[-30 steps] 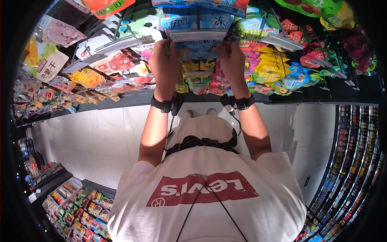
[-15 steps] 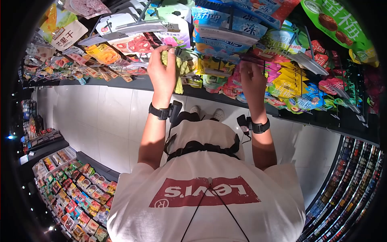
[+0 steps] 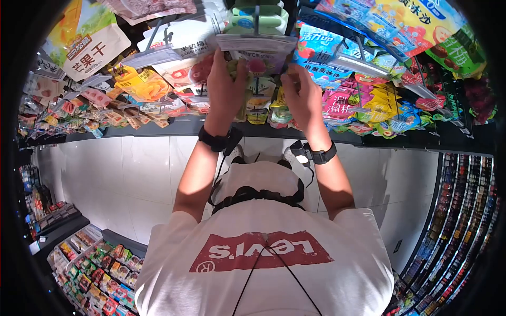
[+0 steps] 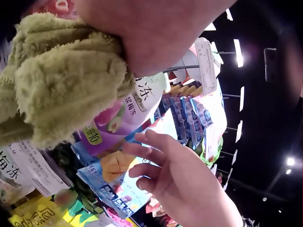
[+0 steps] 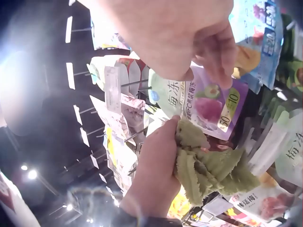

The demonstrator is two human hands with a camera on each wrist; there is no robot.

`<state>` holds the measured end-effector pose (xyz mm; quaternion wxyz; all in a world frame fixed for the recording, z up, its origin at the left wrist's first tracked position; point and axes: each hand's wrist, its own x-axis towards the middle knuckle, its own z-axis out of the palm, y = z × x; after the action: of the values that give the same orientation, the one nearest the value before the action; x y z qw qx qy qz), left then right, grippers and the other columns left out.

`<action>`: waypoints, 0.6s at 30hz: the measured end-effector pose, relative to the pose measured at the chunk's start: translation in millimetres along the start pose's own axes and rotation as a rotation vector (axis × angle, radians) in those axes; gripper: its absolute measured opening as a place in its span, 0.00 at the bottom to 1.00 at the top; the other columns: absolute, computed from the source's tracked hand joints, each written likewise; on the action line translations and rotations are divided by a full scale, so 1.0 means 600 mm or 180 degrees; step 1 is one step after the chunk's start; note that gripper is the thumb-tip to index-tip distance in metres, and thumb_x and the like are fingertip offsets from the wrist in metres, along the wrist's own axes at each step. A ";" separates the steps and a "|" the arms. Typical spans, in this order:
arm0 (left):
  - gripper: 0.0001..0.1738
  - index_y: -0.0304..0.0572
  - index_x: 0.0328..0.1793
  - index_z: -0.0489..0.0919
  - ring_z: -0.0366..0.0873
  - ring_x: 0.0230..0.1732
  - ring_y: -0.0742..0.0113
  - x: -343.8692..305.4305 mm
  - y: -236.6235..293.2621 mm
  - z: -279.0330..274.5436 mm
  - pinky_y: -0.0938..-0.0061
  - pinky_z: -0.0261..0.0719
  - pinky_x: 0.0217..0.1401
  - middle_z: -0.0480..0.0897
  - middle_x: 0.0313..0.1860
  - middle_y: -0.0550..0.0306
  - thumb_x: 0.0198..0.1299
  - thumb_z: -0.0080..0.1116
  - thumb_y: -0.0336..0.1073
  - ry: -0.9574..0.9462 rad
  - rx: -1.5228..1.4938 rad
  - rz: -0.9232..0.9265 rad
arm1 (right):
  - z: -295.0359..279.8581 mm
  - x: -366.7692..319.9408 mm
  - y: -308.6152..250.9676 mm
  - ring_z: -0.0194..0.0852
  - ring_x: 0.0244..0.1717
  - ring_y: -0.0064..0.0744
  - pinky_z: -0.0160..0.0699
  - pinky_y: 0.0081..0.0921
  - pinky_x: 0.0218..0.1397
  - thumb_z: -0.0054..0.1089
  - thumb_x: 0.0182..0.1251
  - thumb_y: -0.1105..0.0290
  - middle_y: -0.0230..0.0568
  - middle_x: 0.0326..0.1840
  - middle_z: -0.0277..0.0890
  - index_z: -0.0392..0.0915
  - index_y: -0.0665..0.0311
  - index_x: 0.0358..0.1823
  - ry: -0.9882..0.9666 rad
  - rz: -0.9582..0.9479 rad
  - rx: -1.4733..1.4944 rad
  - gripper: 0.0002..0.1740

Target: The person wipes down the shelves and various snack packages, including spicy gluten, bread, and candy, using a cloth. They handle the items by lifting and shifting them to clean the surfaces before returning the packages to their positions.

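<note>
Left hand (image 3: 224, 95): grip's clamped on the green cloth (image 4: 71, 80)
Purple pouch (image 5: 208, 111): hanging between both hands
Right hand (image 4: 184, 182): grip's empty afaict, fingers loosely apart
Wipe tip: looks like dusting, so I'd steady the pouch lightly and wipe with flatter cloth

A short-sleeved white fabric T-shirt (image 3: 274, 292) fills the lower centre of the frame, a rectangular red LEVI'S print (image 3: 247, 254) upside down across it. Two thin black cords (image 3: 249, 282) spread towards the bottom edge. A black webbing strap (image 3: 245, 196) crosses mid-frame; wide black wristbands (image 3: 323, 154), left and right of centre, carry small box-shaped cameras (image 3: 301, 152).
</note>
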<state>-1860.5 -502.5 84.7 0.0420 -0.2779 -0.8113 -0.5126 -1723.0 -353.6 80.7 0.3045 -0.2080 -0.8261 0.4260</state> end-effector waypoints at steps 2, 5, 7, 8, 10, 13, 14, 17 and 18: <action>0.37 0.28 0.85 0.65 0.86 0.66 0.29 0.010 -0.020 0.001 0.46 0.84 0.67 0.86 0.66 0.27 0.79 0.64 0.41 0.0026 0.0023 0.0136 | 0.030 0.007 0.002 0.91 0.31 0.42 0.85 0.38 0.36 0.68 0.81 0.68 0.50 0.41 0.92 0.80 0.69 0.68 0.0187 -0.0060 -0.0087 0.21; 0.35 0.28 0.85 0.67 0.84 0.68 0.28 0.017 -0.023 -0.007 0.46 0.83 0.69 0.84 0.68 0.24 0.79 0.63 0.40 -0.0085 -0.0209 0.0112 | 0.055 0.012 -0.008 0.93 0.33 0.43 0.86 0.38 0.38 0.69 0.81 0.66 0.47 0.39 0.92 0.81 0.69 0.67 0.0366 0.0167 -0.0137 0.21; 0.34 0.28 0.84 0.68 0.85 0.67 0.29 0.024 -0.036 -0.011 0.47 0.83 0.68 0.84 0.67 0.25 0.80 0.63 0.39 0.0038 -0.0133 0.0398 | 0.062 0.016 -0.012 0.93 0.33 0.42 0.86 0.38 0.38 0.70 0.80 0.64 0.47 0.38 0.92 0.82 0.70 0.65 0.0537 0.0257 -0.0217 0.20; 0.33 0.29 0.83 0.69 0.85 0.65 0.30 0.026 -0.041 -0.010 0.47 0.83 0.68 0.85 0.65 0.26 0.80 0.63 0.39 0.0199 -0.0046 0.0656 | 0.064 0.019 -0.013 0.93 0.33 0.42 0.86 0.38 0.38 0.70 0.80 0.64 0.47 0.38 0.92 0.82 0.70 0.65 0.0563 0.0269 -0.0236 0.20; 0.30 0.31 0.81 0.72 0.86 0.64 0.31 0.029 -0.042 -0.013 0.47 0.83 0.66 0.86 0.64 0.28 0.80 0.63 0.38 0.0214 -0.0103 0.0673 | 0.067 0.022 -0.015 0.93 0.33 0.40 0.86 0.38 0.39 0.70 0.80 0.65 0.46 0.38 0.92 0.83 0.70 0.63 0.0457 0.0318 -0.0107 0.19; 0.23 0.33 0.74 0.78 0.87 0.59 0.34 0.027 -0.041 -0.019 0.48 0.83 0.61 0.87 0.60 0.33 0.79 0.63 0.37 0.0298 0.0015 0.0712 | 0.064 0.030 -0.030 0.93 0.33 0.40 0.86 0.37 0.39 0.70 0.80 0.65 0.46 0.37 0.92 0.81 0.69 0.64 0.0459 0.0303 -0.0082 0.20; 0.19 0.34 0.69 0.81 0.87 0.56 0.35 0.028 -0.040 -0.020 0.49 0.84 0.59 0.88 0.58 0.35 0.79 0.64 0.37 0.0357 0.0173 0.0728 | 0.063 0.032 -0.030 0.93 0.33 0.40 0.86 0.37 0.39 0.70 0.80 0.65 0.46 0.37 0.92 0.81 0.69 0.64 0.0465 0.0292 -0.0077 0.20; 0.14 0.35 0.61 0.85 0.88 0.53 0.36 0.036 -0.039 -0.023 0.50 0.84 0.56 0.89 0.55 0.38 0.77 0.65 0.36 0.0357 0.0311 0.0697 | 0.059 0.044 -0.030 0.93 0.34 0.41 0.87 0.37 0.40 0.70 0.79 0.65 0.46 0.37 0.92 0.78 0.70 0.68 0.0653 0.0197 -0.0014 0.24; 0.14 0.35 0.61 0.85 0.88 0.53 0.36 0.040 -0.041 -0.023 0.50 0.84 0.56 0.89 0.55 0.38 0.77 0.65 0.36 0.0375 0.0319 0.0711 | 0.059 0.046 -0.032 0.94 0.34 0.42 0.87 0.38 0.40 0.70 0.79 0.65 0.46 0.37 0.92 0.77 0.71 0.69 0.0578 0.0249 0.0041 0.25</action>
<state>-1895.6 -512.4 79.8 0.1601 -0.3335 -0.7960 -0.4791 -1768.5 -367.9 89.6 0.3626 -0.2759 -0.7836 0.4224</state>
